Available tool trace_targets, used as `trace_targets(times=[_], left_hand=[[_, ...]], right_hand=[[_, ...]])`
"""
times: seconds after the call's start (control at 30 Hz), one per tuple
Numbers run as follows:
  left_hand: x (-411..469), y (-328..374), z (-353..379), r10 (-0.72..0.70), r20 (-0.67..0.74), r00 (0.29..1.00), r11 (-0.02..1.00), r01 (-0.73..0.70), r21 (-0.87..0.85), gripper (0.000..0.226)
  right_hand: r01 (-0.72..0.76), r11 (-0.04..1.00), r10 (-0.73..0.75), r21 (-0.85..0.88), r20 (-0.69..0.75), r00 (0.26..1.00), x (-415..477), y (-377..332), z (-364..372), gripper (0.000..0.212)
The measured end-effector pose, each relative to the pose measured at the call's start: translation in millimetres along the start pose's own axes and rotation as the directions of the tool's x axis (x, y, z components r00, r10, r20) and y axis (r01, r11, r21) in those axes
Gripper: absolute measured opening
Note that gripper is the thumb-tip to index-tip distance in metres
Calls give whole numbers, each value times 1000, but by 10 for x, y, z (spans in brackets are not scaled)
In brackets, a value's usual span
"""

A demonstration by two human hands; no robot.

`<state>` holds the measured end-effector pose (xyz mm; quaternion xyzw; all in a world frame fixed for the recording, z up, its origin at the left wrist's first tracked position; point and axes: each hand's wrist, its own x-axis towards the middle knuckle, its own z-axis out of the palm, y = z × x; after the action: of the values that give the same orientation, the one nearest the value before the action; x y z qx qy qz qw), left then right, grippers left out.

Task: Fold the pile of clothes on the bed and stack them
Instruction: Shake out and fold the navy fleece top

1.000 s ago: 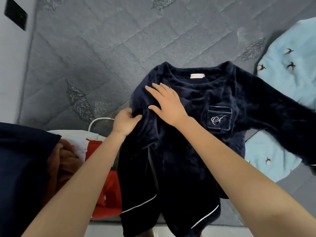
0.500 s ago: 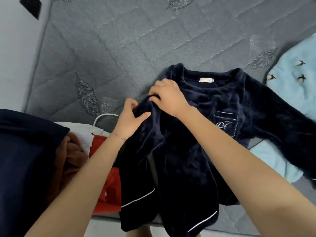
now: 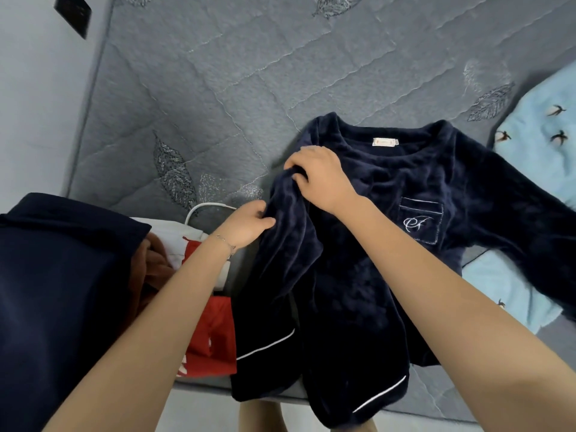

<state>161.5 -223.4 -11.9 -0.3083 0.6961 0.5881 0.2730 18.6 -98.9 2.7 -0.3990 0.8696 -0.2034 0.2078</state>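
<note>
lying chest-up on the grey quilted bed (image 3: pixel 218 88), the navy fleece top (image 3: pixel 358 275) has its hem hanging over the near edge. both hands grasp its folded-in sleeve (image 3: pixel 280 232): right hand (image 3: pixel 321 176) pinches it near the shoulder, left hand (image 3: pixel 249 226) grips it lower. light blue garment (image 3: pixel 542 157) sits right; red garment (image 3: pixel 212 332) and dark navy cloth (image 3: pixel 62 291) lie left.

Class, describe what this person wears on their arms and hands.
No sleeves or gloves show on either arm. A thin silvery chain bracelet circles the left wrist. No rings show on the left hand or the right hand.
</note>
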Motion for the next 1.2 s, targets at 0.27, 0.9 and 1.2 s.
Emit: trace_targets(times=[0.27,0.9,1.2], left_hand=[[-83,229,-225,143,-156,977,990,-143,14,29],[-293,344,-244,100,-3,995,956,-95,278,27],[-261,537,-398,113,-37,993,968,-101,231,10]], right_hand=[[169,984,-176,59,129,976,-18,-243,-143,18],[-11,971,-30,237,168,985,-151,-275,-433,38],[-67,971,18,230,207,978,-67,-296,-404,9]])
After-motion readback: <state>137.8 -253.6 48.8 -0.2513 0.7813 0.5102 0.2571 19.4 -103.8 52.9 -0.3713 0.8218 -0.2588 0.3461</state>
